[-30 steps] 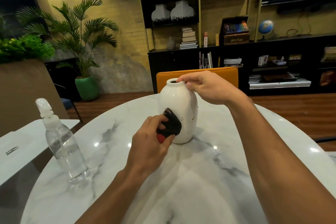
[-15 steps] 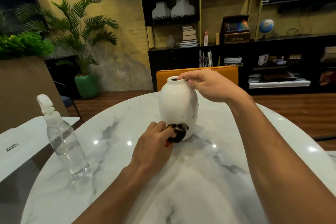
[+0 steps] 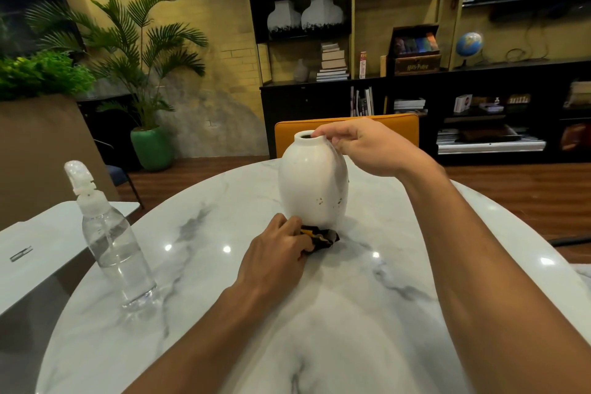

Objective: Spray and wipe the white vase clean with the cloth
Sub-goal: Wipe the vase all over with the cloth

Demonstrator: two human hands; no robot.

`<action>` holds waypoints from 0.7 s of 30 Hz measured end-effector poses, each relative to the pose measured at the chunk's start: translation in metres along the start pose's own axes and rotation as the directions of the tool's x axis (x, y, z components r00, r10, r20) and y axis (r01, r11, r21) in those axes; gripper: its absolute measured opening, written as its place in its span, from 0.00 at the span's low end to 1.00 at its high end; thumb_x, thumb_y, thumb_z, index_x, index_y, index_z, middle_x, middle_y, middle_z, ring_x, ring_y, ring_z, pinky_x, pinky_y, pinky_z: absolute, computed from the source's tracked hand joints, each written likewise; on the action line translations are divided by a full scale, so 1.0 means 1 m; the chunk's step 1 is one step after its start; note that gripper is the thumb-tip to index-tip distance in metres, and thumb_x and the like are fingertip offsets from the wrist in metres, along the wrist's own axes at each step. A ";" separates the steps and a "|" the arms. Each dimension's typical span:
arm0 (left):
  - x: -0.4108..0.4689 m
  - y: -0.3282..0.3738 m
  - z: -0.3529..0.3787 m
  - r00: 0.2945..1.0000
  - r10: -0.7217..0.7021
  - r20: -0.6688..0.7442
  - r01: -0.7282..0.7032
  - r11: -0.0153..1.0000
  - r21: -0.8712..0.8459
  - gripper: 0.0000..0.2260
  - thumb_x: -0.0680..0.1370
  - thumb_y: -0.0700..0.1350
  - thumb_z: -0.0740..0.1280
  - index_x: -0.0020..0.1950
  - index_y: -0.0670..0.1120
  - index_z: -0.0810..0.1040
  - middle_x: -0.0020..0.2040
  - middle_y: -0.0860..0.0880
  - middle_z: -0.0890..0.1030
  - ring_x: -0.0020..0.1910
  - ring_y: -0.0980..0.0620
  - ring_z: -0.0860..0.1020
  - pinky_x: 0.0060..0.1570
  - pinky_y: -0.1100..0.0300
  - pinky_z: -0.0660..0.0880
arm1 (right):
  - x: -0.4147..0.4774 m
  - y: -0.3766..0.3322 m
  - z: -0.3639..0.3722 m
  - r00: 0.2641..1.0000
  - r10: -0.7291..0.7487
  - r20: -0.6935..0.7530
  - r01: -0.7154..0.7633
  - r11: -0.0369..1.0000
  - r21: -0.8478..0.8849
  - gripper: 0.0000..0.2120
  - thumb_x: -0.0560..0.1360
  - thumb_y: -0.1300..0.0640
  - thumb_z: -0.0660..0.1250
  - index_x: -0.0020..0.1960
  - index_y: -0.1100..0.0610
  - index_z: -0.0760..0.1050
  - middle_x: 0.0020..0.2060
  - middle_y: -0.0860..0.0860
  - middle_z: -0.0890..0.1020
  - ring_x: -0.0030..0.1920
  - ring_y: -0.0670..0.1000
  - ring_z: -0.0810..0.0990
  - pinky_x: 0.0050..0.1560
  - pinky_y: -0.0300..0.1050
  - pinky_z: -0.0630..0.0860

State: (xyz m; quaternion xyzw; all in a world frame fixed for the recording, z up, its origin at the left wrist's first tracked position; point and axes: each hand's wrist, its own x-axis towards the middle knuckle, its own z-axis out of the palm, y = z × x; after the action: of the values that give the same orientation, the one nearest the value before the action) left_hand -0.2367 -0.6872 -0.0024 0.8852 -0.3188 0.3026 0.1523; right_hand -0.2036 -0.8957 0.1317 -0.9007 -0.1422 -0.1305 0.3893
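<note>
Near the table's [image 3: 415, 265] middle, the left hand [image 3: 275, 261], gripping the cloth [image 3: 321, 237], has slid down to the vase's [image 3: 311, 182] base; the right hand [image 3: 367, 147] is pinching its rim.

Vase [image 3: 311, 179] on table [image 3: 367, 313] centre, cloth [image 3: 319, 237] w/ left hand [image 3: 276, 254] before it, bottle [image 3: 116, 246] left.
</note>
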 end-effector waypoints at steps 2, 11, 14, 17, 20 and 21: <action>0.001 0.000 -0.002 1.000 0.005 -0.021 -0.005 1.000 -0.012 0.09 0.66 0.39 0.81 0.41 0.50 0.87 0.38 0.54 0.76 0.39 0.50 0.73 0.27 0.63 0.67 | 0.000 0.000 0.000 1.000 0.001 -0.002 -0.001 1.000 0.005 0.15 0.83 0.56 0.62 0.64 0.40 0.79 0.62 0.42 0.79 0.62 0.46 0.73 0.63 0.46 0.71; 0.003 0.010 0.006 0.999 0.029 -0.030 -0.029 0.999 -0.014 0.09 0.66 0.40 0.81 0.41 0.51 0.87 0.38 0.53 0.75 0.40 0.50 0.73 0.23 0.61 0.72 | 0.002 0.003 0.005 0.997 -0.016 -0.077 0.017 1.000 0.005 0.13 0.82 0.52 0.64 0.63 0.41 0.80 0.59 0.42 0.80 0.59 0.45 0.76 0.56 0.42 0.73; 0.005 0.010 0.003 0.998 0.036 -0.061 -0.037 0.999 -0.012 0.09 0.65 0.39 0.81 0.41 0.50 0.87 0.37 0.52 0.75 0.40 0.49 0.74 0.24 0.63 0.69 | 0.003 0.004 0.011 0.987 -0.029 -0.160 0.028 1.000 -0.011 0.11 0.81 0.50 0.67 0.62 0.42 0.81 0.57 0.42 0.82 0.57 0.45 0.78 0.55 0.44 0.75; 0.009 0.011 -0.004 0.989 0.022 -0.148 -0.026 0.999 -0.023 0.09 0.66 0.37 0.79 0.43 0.48 0.87 0.38 0.50 0.76 0.40 0.47 0.75 0.26 0.62 0.70 | 0.004 0.005 0.013 0.983 -0.030 -0.179 0.030 1.000 -0.005 0.11 0.80 0.50 0.67 0.61 0.43 0.82 0.57 0.42 0.82 0.56 0.45 0.78 0.55 0.44 0.76; 0.008 0.013 -0.001 0.994 0.029 -0.104 -0.029 1.000 0.000 0.08 0.66 0.39 0.80 0.41 0.49 0.87 0.38 0.50 0.76 0.39 0.47 0.75 0.25 0.62 0.67 | 0.003 0.004 0.013 0.983 -0.027 -0.179 0.028 1.000 0.008 0.11 0.80 0.50 0.68 0.61 0.44 0.83 0.57 0.43 0.82 0.57 0.46 0.78 0.56 0.46 0.76; 0.007 0.013 0.003 0.997 0.032 -0.069 -0.031 0.999 0.016 0.08 0.66 0.40 0.81 0.40 0.49 0.87 0.37 0.51 0.76 0.39 0.48 0.75 0.24 0.63 0.66 | 0.003 0.004 0.013 0.984 -0.026 -0.177 0.029 1.000 0.012 0.11 0.80 0.50 0.67 0.61 0.44 0.83 0.57 0.43 0.83 0.57 0.46 0.78 0.57 0.46 0.76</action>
State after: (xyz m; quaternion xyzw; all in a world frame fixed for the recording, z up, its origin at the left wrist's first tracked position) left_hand -0.2402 -0.7013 0.0008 0.8702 -0.3251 0.3377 0.1517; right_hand -0.1979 -0.8885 0.1218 -0.8806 -0.1204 -0.2144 0.4050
